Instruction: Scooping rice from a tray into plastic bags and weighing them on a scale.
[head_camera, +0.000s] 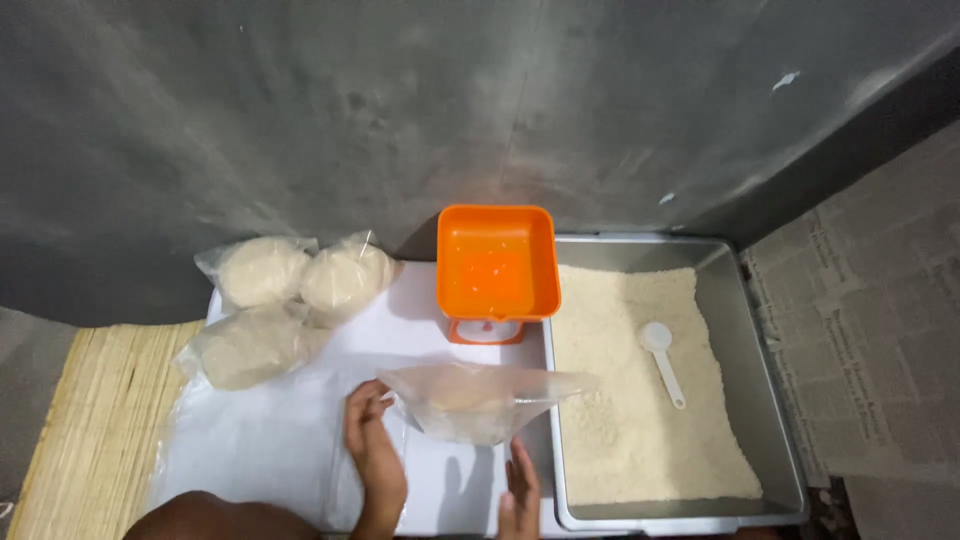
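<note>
Our left hand (374, 452) has its fingers (366, 398) curled and pinched on the left corner of the bag (478, 400), a clear plastic bag part filled with rice and held up just above the sheet (270, 440). Our right hand (518, 495) is flat, fingers together and straight, just under the bag's near right side; we cannot tell whether it touches the plastic. The bag hangs near the middle of the scene, its right corner reaching over the left rim of the tray (745, 370). Just beyond it stands the scale (497, 265), orange, with an empty square pan. The metal tray on the right holds loose rice (640, 400) and a white scoop (662, 358) lying on the grain. Three filled bags (285, 305) lie at the far left of the sheet, touching one another. A mat (90, 430) of slats lies at the left edge, and newspaper (870, 320) covers the floor at the right. Risk, as we judge it: the bag is carried by one pinched corner, so if the mouth sags or the pinch slips, rice may spill onto the sheet. If the bag swings forward, it may knock the scale. We cannot tell from this view whether the mouth is closed.
</note>
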